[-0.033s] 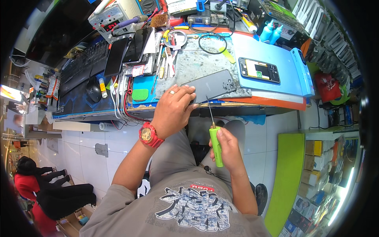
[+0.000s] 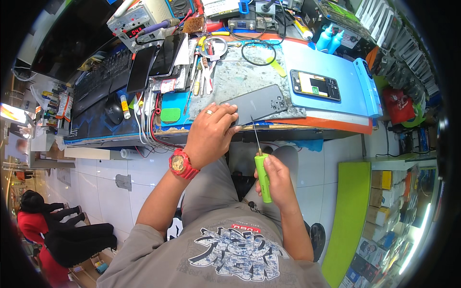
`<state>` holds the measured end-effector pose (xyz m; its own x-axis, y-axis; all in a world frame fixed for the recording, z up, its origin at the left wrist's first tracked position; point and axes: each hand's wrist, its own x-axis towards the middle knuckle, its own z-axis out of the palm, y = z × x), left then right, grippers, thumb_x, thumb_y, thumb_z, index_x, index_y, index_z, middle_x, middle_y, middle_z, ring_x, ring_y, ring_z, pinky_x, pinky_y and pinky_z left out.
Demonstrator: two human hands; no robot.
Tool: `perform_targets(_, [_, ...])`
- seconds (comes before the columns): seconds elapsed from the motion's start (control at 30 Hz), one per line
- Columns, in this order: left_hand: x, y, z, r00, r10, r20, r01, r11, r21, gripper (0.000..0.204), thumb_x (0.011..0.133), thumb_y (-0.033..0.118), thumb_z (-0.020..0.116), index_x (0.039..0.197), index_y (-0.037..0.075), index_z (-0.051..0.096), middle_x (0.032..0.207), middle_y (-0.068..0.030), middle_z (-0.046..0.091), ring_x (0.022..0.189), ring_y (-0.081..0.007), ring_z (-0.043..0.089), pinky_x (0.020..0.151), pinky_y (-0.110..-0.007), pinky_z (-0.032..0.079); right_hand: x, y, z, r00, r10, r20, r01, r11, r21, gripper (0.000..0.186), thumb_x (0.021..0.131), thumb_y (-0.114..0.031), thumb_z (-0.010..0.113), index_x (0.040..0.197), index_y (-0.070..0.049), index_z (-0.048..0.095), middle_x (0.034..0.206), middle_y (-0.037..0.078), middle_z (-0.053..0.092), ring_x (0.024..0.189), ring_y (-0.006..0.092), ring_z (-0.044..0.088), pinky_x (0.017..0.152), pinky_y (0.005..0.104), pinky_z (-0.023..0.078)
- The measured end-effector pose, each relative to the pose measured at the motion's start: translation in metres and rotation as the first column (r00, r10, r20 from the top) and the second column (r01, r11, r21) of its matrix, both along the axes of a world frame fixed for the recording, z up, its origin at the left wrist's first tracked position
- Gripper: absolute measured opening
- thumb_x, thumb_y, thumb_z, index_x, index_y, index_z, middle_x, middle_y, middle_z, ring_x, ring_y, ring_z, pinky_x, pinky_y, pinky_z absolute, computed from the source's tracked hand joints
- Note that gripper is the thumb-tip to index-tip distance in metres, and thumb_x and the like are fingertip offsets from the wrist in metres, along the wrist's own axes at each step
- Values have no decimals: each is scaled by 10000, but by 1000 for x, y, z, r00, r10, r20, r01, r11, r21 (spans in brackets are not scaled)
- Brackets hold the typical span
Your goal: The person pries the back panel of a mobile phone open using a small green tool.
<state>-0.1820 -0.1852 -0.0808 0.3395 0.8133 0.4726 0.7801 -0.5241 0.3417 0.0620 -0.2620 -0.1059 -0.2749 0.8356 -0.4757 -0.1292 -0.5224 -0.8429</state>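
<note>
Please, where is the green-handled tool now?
In the head view, right of centre, the green-handled tool is in the right hand, its thin tip by the near edge of the grey phone back.

Passage possible over mat (image 2: 230, 77), beyond grey phone (image 2: 254, 103); tools (image 2: 207, 79) block left side, opened phone (image 2: 303, 84) right side, cable loop (image 2: 242, 54) far side.

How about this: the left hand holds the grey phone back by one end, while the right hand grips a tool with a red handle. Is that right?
Not quite: the handle of the tool is green, as the head view shows. The left hand holds the grey phone back by one end, and the right hand grips the tool.
</note>
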Motion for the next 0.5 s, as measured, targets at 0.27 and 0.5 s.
perform_targets(0.27, [0, 1, -2, 1000, -4, 5, 4, 1000, 8, 235, 921, 119, 813, 1121, 11, 753, 1307, -123, 755, 1245, -363, 686, 1067, -485, 522, 0, 1, 2, 1000, -11, -6, 11, 1000, 3, 498, 1163, -428, 556, 1430, -13, 619, 908, 79, 678, 596, 129, 648, 512, 286, 519])
perform_targets(0.5, [0, 0, 0, 1000, 3, 11, -3, 1000, -12, 232, 923, 117, 813, 1119, 11, 752, 1310, -125, 754, 1250, -367, 685, 1078, -487, 521, -1, 2, 3, 1000, -12, 6, 12, 1000, -3, 502, 1166, -432, 548, 1434, -13, 617, 904, 81, 673, 593, 135, 648, 513, 288, 518])
